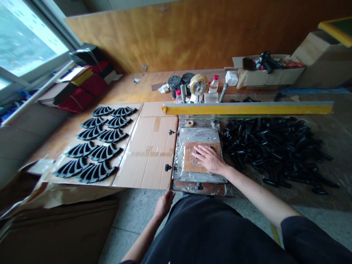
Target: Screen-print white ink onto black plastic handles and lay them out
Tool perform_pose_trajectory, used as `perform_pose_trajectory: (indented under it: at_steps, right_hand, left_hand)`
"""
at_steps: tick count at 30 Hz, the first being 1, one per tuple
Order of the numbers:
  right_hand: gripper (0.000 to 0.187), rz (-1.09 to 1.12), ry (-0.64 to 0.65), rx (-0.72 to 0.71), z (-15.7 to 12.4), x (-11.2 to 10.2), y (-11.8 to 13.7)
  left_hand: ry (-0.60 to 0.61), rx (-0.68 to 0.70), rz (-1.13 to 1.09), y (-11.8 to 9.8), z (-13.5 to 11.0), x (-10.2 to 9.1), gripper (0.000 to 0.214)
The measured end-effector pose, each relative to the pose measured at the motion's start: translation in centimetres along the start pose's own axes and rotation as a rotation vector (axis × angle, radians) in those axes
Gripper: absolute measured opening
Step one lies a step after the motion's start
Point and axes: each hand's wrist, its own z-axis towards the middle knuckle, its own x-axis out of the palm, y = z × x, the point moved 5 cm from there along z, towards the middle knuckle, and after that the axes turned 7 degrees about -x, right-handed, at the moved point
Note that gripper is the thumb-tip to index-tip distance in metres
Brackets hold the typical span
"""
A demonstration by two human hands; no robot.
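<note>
The desk (129,84) carries cardboard (151,137) at nine o'clock from the metal plate (196,135), a black pile (264,146) at three. On the plate lies the board (189,165). The right hand (209,158) spreads over it, grip apart, a dark piece (197,151) beneath; seating seems the step in hand, so the next move calls for light, even pressure. The left hand (164,204), at seven, curls; whether its grip holds anything, I cannot tell.

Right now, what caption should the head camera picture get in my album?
A right hand lies over a brown board, between black parts fanned on cardboard and a loose black heap.
</note>
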Motion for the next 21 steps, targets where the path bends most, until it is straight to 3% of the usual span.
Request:
perform_pose_trajectory:
  at_steps: [3,6,10,14,17,21]
  right_hand:
    - [0.052,-0.059,0.107,-0.072,2.3,2.4,-1.6]
    - [0.059,-0.09,0.109,-0.001,1.8,3.6,-1.7]
    - [0.062,-0.078,0.089,0.055,-0.4,3.5,0.1]
    - [0.04,0.052,0.044,-0.075,-2.1,1.8,2.0]
    - [0.028,0.117,-0.098,-0.02,-3.4,-0.8,1.2]
    - [0.028,0.187,-0.263,0.276,-5.4,-4.0,-2.7]
  left_hand:
    - [-0.039,0.035,-0.11,-2.6,-0.2,-1.2,0.033]
    - [-0.053,0.03,-0.154,-3.8,-0.7,-2.3,0.037]
    - [-0.095,0.01,-0.238,-4.3,-1.5,-4.2,0.04]
    - [-0.228,0.026,-0.362,-6.7,-1.3,-8.1,0.04]
    - [-0.336,0.138,-0.557,-11.4,-0.3,-12.2,0.038]
    - [-0.345,0.436,-0.851,-21.1,1.0,-17.9,0.046]
